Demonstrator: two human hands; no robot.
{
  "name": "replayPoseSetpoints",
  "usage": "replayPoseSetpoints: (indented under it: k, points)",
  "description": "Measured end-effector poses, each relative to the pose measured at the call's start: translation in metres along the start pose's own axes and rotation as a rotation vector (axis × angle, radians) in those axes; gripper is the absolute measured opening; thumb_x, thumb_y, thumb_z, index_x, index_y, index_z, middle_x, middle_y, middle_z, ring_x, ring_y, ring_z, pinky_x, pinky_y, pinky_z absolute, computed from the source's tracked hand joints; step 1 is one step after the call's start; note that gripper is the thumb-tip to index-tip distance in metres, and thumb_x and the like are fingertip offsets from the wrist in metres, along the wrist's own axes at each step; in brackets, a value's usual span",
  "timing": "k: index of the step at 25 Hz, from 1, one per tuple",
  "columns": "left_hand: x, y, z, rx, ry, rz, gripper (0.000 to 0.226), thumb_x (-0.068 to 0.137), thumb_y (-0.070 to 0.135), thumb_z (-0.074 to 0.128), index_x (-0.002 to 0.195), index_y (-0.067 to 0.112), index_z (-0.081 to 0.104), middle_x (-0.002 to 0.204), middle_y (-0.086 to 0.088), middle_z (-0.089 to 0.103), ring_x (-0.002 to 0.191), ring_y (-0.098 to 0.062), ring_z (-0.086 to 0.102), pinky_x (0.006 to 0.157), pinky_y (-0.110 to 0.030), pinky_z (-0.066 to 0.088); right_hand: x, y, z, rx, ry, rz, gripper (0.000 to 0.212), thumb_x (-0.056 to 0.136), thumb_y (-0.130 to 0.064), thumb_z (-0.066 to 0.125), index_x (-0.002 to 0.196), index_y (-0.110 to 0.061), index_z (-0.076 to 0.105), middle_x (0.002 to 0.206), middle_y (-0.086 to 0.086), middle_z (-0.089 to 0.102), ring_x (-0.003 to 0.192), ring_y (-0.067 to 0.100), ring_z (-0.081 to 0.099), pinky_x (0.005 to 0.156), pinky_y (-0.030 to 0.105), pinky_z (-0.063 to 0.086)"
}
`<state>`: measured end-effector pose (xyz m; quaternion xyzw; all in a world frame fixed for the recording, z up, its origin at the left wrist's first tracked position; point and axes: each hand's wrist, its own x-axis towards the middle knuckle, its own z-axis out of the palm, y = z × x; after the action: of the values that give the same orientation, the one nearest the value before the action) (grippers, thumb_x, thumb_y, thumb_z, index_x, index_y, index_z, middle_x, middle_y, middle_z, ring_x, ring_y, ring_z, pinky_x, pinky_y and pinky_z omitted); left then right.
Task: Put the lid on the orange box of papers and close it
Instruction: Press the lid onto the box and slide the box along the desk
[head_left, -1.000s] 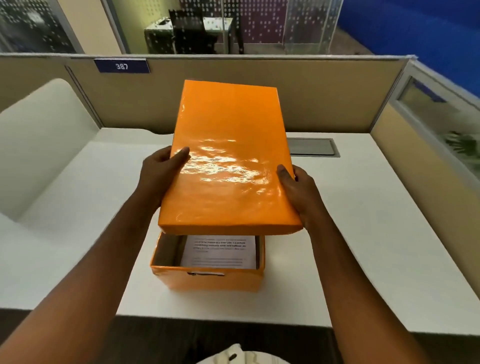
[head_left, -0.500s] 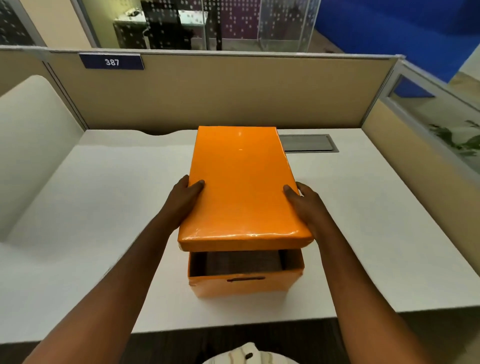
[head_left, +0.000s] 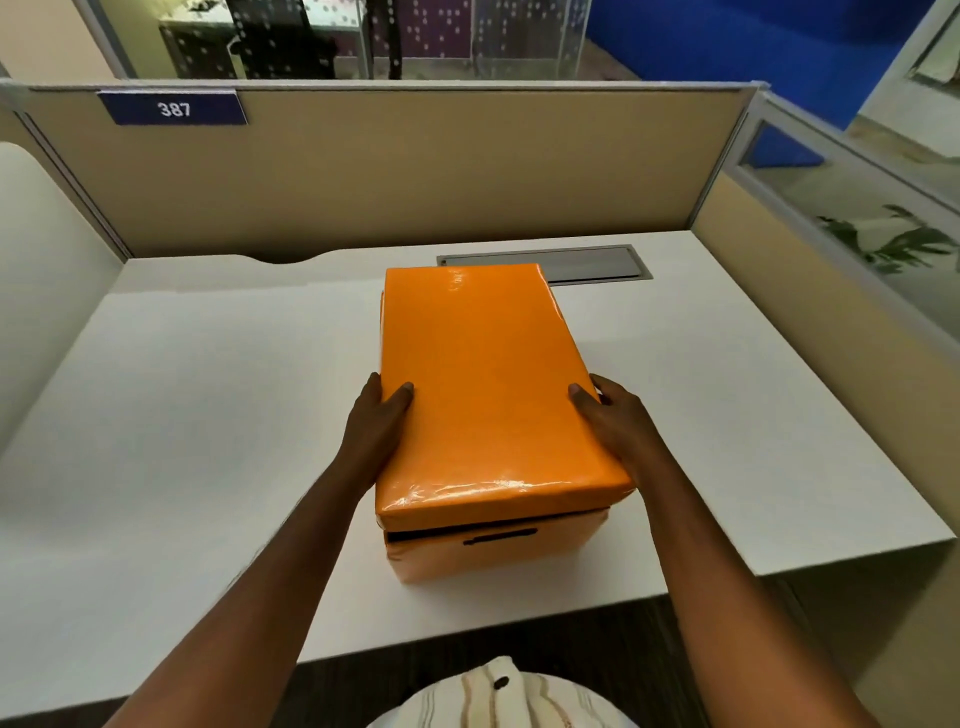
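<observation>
- Your left hand (head_left: 376, 434) and right hand (head_left: 615, 428) clasp the lid (head_left: 483, 384) — thumbs on top.
- Press evenly onto the box (head_left: 498, 556) — near-left gap remains.

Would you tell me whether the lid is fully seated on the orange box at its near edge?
No, a dark gap shows between the lid and the orange box along the near edge.

The lid (head_left: 483, 379) covers the orange box (head_left: 493, 558) so its inside cannot be seen; only a dark slit shows under the lid's near edge. The fingers of the left hand (head_left: 376, 431) and right hand (head_left: 615, 423) are hidden behind the lid's sides. The table (head_left: 208, 415) is cut off at the left edge.
</observation>
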<state>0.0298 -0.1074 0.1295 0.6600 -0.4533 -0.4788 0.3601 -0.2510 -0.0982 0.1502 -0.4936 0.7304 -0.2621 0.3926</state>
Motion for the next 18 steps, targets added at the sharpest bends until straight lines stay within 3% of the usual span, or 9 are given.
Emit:
replayPoseSetpoints:
  k: [6, 18]
  points:
    - [0.000, -0.003, -0.002, -0.048, 0.037, -0.008, 0.059, 0.096, 0.046, 0.043, 0.146, 0.018, 0.029, 0.146, -0.012, 0.046, 0.123, -0.035, 0.052, 0.095, -0.048, 0.045, 0.008, -0.007, 0.005, -0.024, -0.017, -0.036, 0.063, 0.091, -0.054, 0.044, 0.145, -0.022, 0.035, 0.146, 0.010, 0.045, 0.126, 0.036, 0.050, 0.101, 0.050, 0.041]
    - [-0.003, 0.001, 0.001, 0.020, 0.026, -0.061, 0.060, 0.096, 0.045, 0.043, 0.147, 0.018, 0.027, 0.147, -0.013, 0.043, 0.125, -0.037, 0.051, 0.096, -0.050, 0.044, 0.016, -0.001, 0.002, -0.053, -0.069, -0.017, 0.063, 0.092, -0.055, 0.042, 0.145, -0.021, 0.035, 0.146, 0.010, 0.045, 0.126, 0.037, 0.050, 0.102, 0.050, 0.041]
